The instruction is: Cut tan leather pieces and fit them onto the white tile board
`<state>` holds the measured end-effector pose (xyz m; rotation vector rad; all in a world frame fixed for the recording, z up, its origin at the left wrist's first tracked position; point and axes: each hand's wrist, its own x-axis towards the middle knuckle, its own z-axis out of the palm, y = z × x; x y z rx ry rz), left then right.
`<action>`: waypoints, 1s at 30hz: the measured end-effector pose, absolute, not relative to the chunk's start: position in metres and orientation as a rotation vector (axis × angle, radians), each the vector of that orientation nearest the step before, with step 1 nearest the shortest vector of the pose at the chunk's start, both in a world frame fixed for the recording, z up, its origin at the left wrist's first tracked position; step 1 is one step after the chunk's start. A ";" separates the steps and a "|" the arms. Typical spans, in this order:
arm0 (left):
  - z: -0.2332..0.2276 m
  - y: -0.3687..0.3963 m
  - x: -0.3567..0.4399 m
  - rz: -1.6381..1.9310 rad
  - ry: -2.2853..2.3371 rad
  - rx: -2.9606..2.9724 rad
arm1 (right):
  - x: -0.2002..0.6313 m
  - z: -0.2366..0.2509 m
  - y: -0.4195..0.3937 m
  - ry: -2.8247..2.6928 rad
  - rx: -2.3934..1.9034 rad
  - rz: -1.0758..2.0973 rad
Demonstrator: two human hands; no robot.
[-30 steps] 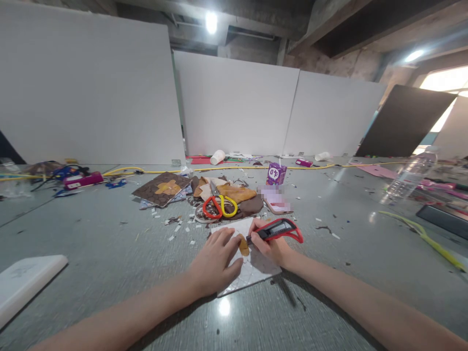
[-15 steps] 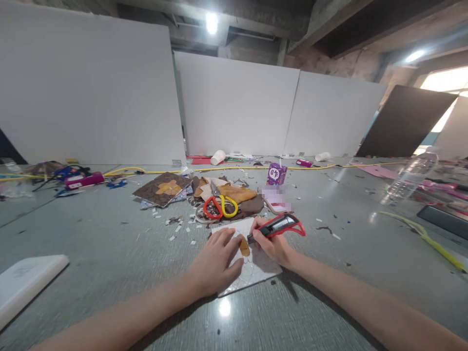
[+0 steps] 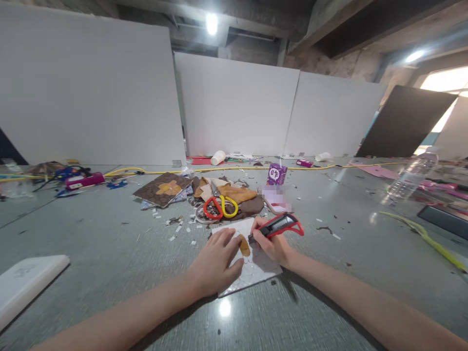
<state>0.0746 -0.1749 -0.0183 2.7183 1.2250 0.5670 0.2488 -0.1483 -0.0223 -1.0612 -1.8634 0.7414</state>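
My right hand [image 3: 271, 243] grips a red and black utility knife [image 3: 280, 225], its front end low over a white square board [image 3: 252, 278]. On that board lies a small mustard-brown piece [image 3: 244, 246], just left of the knife. My left hand [image 3: 219, 258] rests flat on the board with its fingers apart, the index finger against the brown piece. Whether the blade touches the board I cannot tell. Scissors [image 3: 221, 206] with one red and one yellow handle lie just beyond, on a heap of brown and mustard scraps [image 3: 241, 194].
A dark brown patterned square [image 3: 155, 187] with a mustard flower shape lies left of the scissors. A purple drink carton [image 3: 276, 174] and a blurred phone-like item [image 3: 277, 200] stand beyond my right hand. At right are a clear bottle [image 3: 411, 175] and a yellow-green strap [image 3: 427, 239].
The knife's front end has shifted very slightly right, away from the brown piece, with my right hand. My left hand has stayed in place.
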 end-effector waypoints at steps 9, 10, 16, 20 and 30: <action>-0.017 -0.175 0.075 0.552 1.227 2.720 | 0.249 -0.023 -0.149 -1.895 -1.032 0.750; -0.016 -0.175 0.075 0.549 1.227 2.718 | 0.249 -0.024 -0.149 -1.897 -1.033 0.750; -0.018 -0.175 0.075 0.564 1.215 2.721 | 0.249 -0.023 -0.149 -1.915 -1.029 0.740; -0.018 -0.175 0.074 0.562 1.219 2.725 | 0.247 -0.020 -0.151 -1.947 -0.998 0.722; -0.016 -0.176 0.075 0.590 1.197 2.707 | 0.247 -0.021 -0.151 -1.872 -1.032 0.769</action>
